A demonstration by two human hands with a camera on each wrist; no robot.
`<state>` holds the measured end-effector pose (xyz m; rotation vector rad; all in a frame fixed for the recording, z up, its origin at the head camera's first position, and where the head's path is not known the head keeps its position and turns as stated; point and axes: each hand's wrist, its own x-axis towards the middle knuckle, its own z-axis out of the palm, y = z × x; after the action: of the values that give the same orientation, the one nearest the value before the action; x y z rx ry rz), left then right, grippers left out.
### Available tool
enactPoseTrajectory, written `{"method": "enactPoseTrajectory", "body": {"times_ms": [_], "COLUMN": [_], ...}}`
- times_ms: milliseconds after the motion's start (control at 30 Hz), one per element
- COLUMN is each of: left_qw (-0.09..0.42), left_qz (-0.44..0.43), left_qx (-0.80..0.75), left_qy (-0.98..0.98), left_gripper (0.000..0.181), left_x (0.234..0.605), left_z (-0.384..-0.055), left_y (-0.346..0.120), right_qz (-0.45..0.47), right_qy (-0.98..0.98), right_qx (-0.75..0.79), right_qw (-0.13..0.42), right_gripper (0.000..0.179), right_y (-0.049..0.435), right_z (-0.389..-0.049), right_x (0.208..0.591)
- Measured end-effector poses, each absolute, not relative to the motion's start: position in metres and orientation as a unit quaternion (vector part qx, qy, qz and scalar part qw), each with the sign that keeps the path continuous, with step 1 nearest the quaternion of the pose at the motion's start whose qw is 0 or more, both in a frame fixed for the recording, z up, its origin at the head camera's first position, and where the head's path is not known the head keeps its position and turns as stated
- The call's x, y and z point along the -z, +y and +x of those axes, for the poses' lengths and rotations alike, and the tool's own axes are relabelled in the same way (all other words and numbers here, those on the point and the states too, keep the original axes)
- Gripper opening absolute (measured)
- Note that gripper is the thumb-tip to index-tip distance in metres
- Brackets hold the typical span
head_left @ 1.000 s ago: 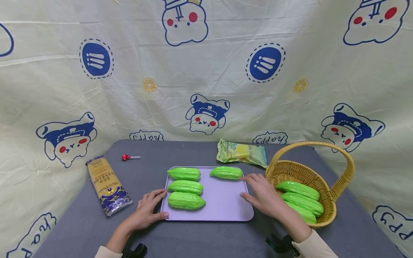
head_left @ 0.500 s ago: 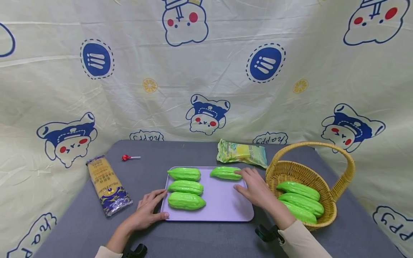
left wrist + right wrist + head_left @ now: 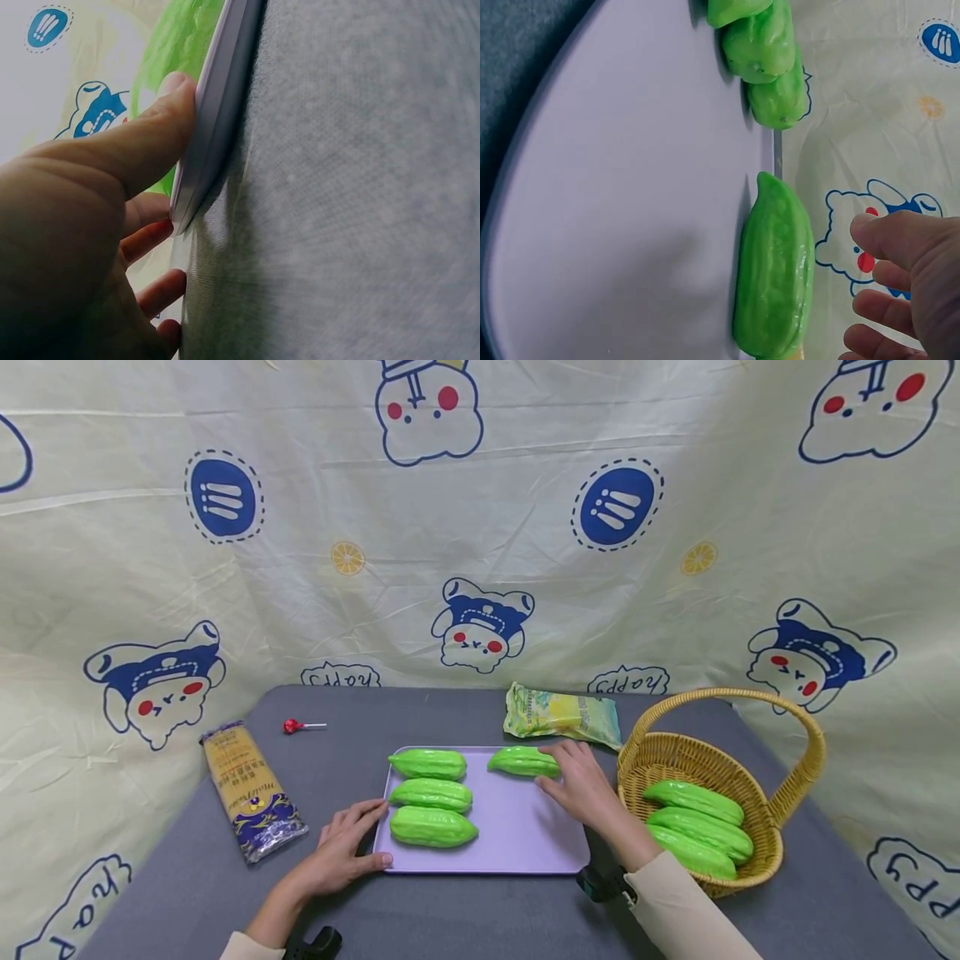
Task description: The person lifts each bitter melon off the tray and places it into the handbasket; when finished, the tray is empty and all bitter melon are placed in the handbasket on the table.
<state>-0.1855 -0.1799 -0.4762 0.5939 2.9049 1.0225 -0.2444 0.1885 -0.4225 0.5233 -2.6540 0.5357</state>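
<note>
A lilac tray [image 3: 517, 839] lies on the grey table. My left hand [image 3: 347, 847] holds its front left corner, thumb on the rim and fingers along the left side. Three light green, ridged bitter melons [image 3: 433, 828] lie in a column on the tray's left half. Another bitter melon [image 3: 517, 762] lies alone at the back right. My right hand [image 3: 588, 785] hovers at that one's right end, fingertips overlapping it and thumb apart. In the right wrist view, the thumb and several fingers of the right hand [image 3: 907, 285] are spread beside the lone bitter melon [image 3: 775, 270].
A wicker basket [image 3: 767, 852] with a tall handle stands right of the tray, holding several bitter melons [image 3: 701, 833]. Behind the tray lies a green-yellow packet [image 3: 562, 714]. A gold and blue noodle-like packet [image 3: 251, 793] and a red lollipop [image 3: 292, 727] are at the left.
My right hand has moved left from the tray's right edge until its fingers overlap the right end of the lone bitter melon. My left hand has stayed in place.
</note>
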Motion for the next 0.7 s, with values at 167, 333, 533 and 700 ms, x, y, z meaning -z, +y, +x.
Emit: {"method": "enactPoseTrajectory", "body": {"times_ms": [167, 333, 533, 700], "left_qw": [0.004, 0.007, 0.007, 0.008], "left_qz": [0.189, 0.189, 0.188, 0.186], "left_qx": [-0.327, -0.329, -0.329, -0.332], "left_qy": [0.926, 0.925, 0.925, 0.925], "left_gripper": [0.075, 0.075, 0.075, 0.075], "left_x": [0.476, 0.474, 0.474, 0.474], "left_z": [-0.185, -0.185, -0.185, -0.185], "left_y": [-0.180, -0.180, -0.180, -0.179], "right_qz": [0.177, 0.163, 0.146, 0.149], "right_qy": [-0.947, -0.951, -0.960, -0.962], "right_qx": [-0.199, -0.204, -0.195, -0.184], "right_qw": [0.181, 0.165, 0.140, 0.139], "right_gripper": [0.042, 0.043, 0.046, 0.047], "right_y": [0.186, 0.183, 0.182, 0.184], "right_z": [-0.251, -0.256, -0.266, -0.271], "right_x": [0.425, 0.425, 0.429, 0.433]}}
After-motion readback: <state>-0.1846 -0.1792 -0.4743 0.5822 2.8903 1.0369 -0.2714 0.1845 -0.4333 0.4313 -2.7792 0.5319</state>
